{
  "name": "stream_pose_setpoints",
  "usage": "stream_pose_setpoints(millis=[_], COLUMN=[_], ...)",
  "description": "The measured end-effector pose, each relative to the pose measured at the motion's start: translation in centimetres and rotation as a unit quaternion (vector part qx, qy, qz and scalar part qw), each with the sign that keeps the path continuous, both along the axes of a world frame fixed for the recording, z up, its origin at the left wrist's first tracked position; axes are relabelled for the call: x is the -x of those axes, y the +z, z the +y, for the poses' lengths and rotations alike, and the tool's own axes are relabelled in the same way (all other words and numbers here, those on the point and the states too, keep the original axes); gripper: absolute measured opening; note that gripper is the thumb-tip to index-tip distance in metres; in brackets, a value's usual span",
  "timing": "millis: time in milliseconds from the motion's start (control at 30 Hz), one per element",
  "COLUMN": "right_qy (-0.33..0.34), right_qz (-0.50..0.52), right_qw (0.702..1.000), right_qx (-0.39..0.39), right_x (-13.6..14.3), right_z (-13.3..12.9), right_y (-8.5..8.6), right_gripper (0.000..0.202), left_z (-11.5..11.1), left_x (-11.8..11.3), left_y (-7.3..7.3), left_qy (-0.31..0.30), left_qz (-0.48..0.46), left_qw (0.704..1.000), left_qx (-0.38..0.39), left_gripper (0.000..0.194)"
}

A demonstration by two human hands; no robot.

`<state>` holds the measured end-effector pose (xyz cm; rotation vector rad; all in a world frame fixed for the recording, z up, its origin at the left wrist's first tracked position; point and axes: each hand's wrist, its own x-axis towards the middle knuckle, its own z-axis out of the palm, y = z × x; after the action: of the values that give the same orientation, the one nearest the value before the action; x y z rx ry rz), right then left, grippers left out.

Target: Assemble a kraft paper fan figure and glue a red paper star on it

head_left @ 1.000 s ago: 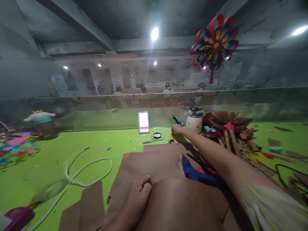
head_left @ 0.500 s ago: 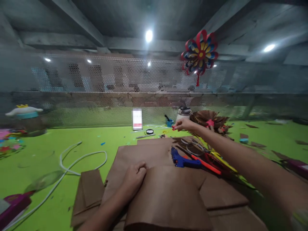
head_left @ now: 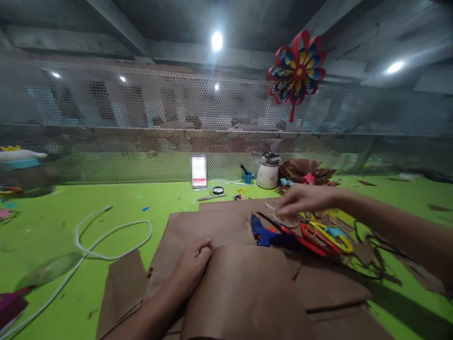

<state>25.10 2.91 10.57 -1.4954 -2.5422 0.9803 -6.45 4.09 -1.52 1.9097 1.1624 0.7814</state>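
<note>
A sheet of brown kraft paper (head_left: 244, 288) bends into a curve over flat brown cardboard (head_left: 184, 226). My left hand (head_left: 194, 262) is closed at its left edge, with the fingertips hidden. Above the tools, my right hand (head_left: 297, 200) points down with its fingers drawn together; what they hold, if anything, is hidden. Just below those fingers lies a clear ring (head_left: 285, 219). A blue glue gun (head_left: 262, 231) rests nearby, beside red-handled tools (head_left: 314, 243) and a yellow-handled tool (head_left: 336, 236).
White cable (head_left: 116, 226) loops across the green table at left. Along the back stand a phone (head_left: 198, 171), a small blue pot (head_left: 248, 177), a white jar (head_left: 268, 172) and a brown paper flower (head_left: 306, 172). A colourful pinwheel (head_left: 299, 71) hangs above.
My right hand has come back from near the jar, lower and toward me, over the tools. The small red piece in its fingers no longer shows. My left hand stays at the paper.
</note>
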Motion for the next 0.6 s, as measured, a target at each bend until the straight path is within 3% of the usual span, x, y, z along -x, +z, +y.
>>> stream_pose_setpoints(millis=[67,100,167,267,433,600], right_qy=[-0.056,-0.07,-0.079,-0.1,-0.193,-0.277], right_qz=[-0.052,-0.065,-0.075,-0.094,-0.102,-0.054], right_qw=[0.984,0.978,0.975,0.973,0.951,0.914], right_qx=[-0.159,-0.184,-0.192,-0.187,-0.219,-0.29], right_x=[1.7,2.4,3.6,4.0,1.0,-2.8], right_z=[5.5,8.1,12.3,15.7,16.1,11.3], right_y=[-2.0,-3.2,-5.2,-7.1,-6.6,-4.3], right_gripper=[0.032,0.027,0.021,0.02,0.025,0.032], left_z=[-0.1,-0.2,-0.2,-0.3,-0.4,-0.7], left_x=[0.1,0.1,0.1,0.0,0.0,0.7], left_y=[0.0,0.0,0.1,0.2,0.7,1.8], left_qy=[-0.002,-0.002,-0.003,-0.001,0.019,0.041], left_qz=[0.001,0.002,0.005,-0.001,-0.034,-0.106], left_qw=[1.0,1.0,1.0,1.0,0.999,0.99], left_qx=[0.006,0.008,0.009,0.011,0.028,0.079], left_gripper=[0.018,0.018,0.019,0.017,0.013,0.014])
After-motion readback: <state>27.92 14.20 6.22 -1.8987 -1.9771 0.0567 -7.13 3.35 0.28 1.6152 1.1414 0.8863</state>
